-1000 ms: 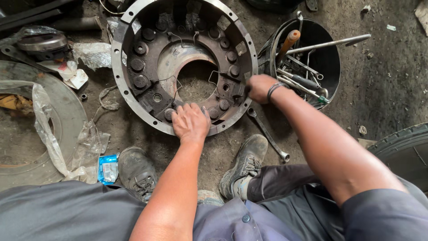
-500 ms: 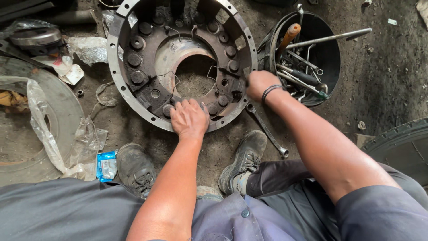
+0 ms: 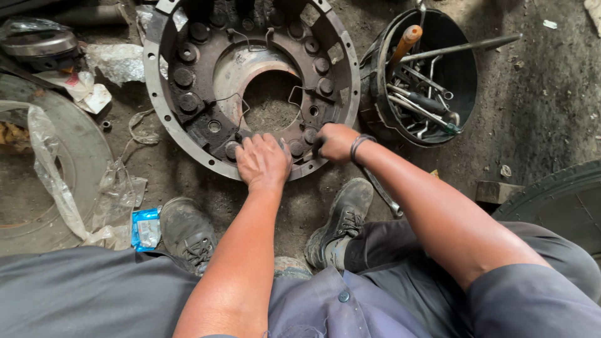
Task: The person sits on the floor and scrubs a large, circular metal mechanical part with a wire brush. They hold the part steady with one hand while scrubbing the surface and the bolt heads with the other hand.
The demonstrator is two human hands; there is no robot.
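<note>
A large round clutch cover, a rusty cast housing with a wide central hole, lies open side up on the dirt floor, just ahead of the person's boots, so that its inner ring of bolt heads and wire clips faces the worker. The left hand lies flat over the near rim, palm down and fingers spread, its grip open and holding nothing; pressing there looks meant to steady the housing against turning or rocking. The right hand sits just beside it on the same near edge, curled into a closed grip around something small and dark at the rim, probably a tool or a fastener, though the fist hides what it is. A dark band circles that wrist. A long spanner lies on the floor under the right forearm, near the right boot, close enough to pick up again. To the right of the housing stands a black bucket with rods, screwdrivers and a wooden-handled tool standing in it, kept within arm's reach. On the left lie crumpled plastic wrap, a small blue packet and a large metal disc; a tyre shows at the right edge.
</note>
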